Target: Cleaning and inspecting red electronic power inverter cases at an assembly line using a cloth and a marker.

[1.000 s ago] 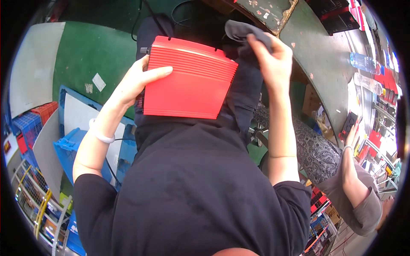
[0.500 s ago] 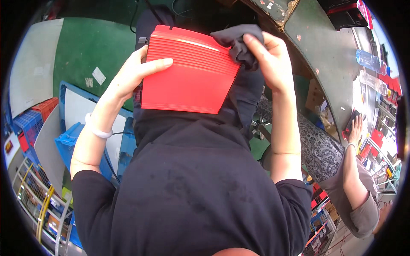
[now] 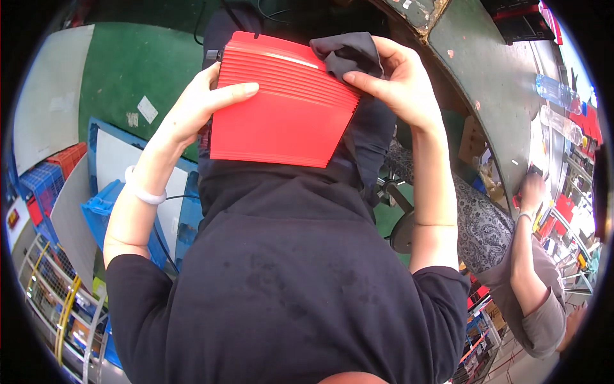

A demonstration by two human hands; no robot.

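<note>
A red metal housing (image 3: 275, 128) with ridged fins along its far half rests on my lap. My left hand (image 3: 208, 102) grips its left edge, thumb flat on the top face and fingers hidden beneath or behind the side. A dark connector or knob shows at the far left corner. My right hand (image 3: 403, 83) pinches a dark grey cloth (image 3: 348, 54) between thumb and fingers. That cloth lies bunched over the far right corner of the housing, against the fins.
A dark green workbench (image 3: 473, 70) curves along the right, with plastic bottles (image 3: 556, 93) at its far side. A co-worker's hand (image 3: 532, 192) works there. Blue crates (image 3: 102, 211) and a white panel stand at my left above a green floor (image 3: 128, 77).
My right hand has shifted slightly left with the cloth, and its grip has turned, the thumb now lower. The housing has moved up a little. The co-worker's hand has moved too.
</note>
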